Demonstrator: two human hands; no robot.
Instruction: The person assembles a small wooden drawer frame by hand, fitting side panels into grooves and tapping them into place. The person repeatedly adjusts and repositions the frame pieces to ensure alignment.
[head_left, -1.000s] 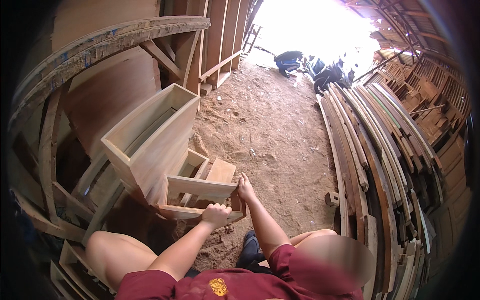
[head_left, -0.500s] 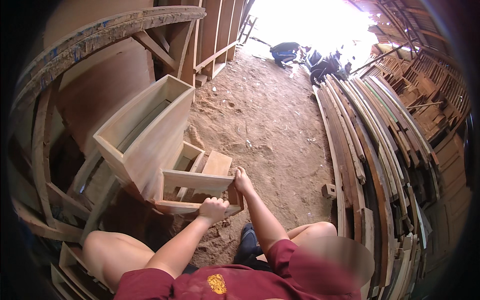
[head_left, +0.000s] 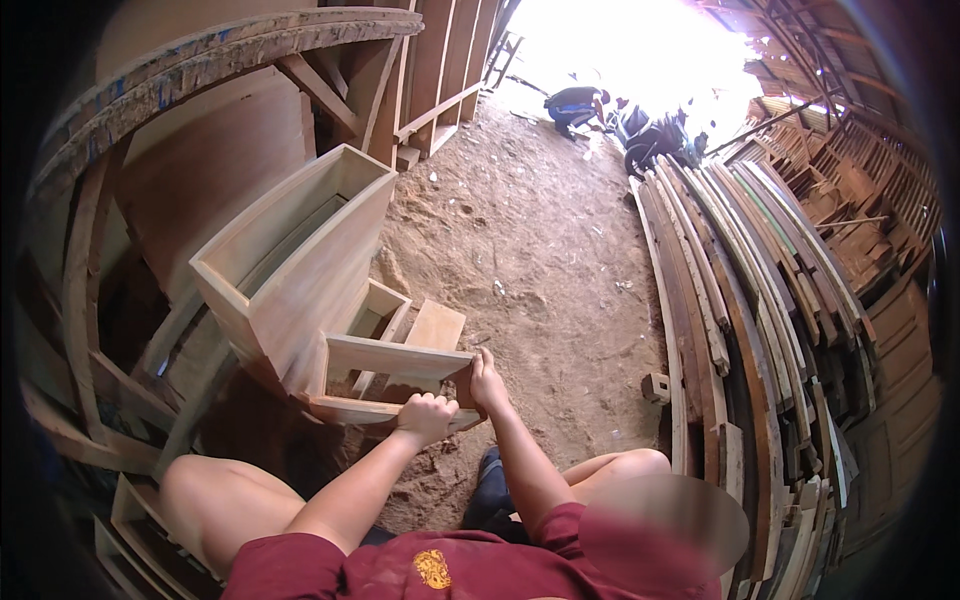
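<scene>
A small open wooden box frame [head_left: 400,356] sits low in front of me, and through it I see the ground and a bit of wood. My left hand [head_left: 428,418] is closed over its near edge, close to the right corner. Against its right end wall my right hand [head_left: 487,382] is closed, fingers up at the top edge and the palm side hidden. Just left of the frame, and seemingly touching it, stands a long, deep wooden box [head_left: 310,265], open at the top. Behind the frame lie a smaller wooden box [head_left: 380,308] and a flat board [head_left: 436,327].
Long planks [head_left: 715,300] are stacked along the right, with a small wood block [head_left: 656,388] beside them. A rough timber rack [head_left: 85,270] stands at left. Far off, a person [head_left: 574,106] crouches by a motorcycle [head_left: 650,135] on the dirt floor [head_left: 530,240].
My right hand has slid slightly down along the frame's end wall. The left hand and the frame stay nearly in place. The view has shifted a little.
</scene>
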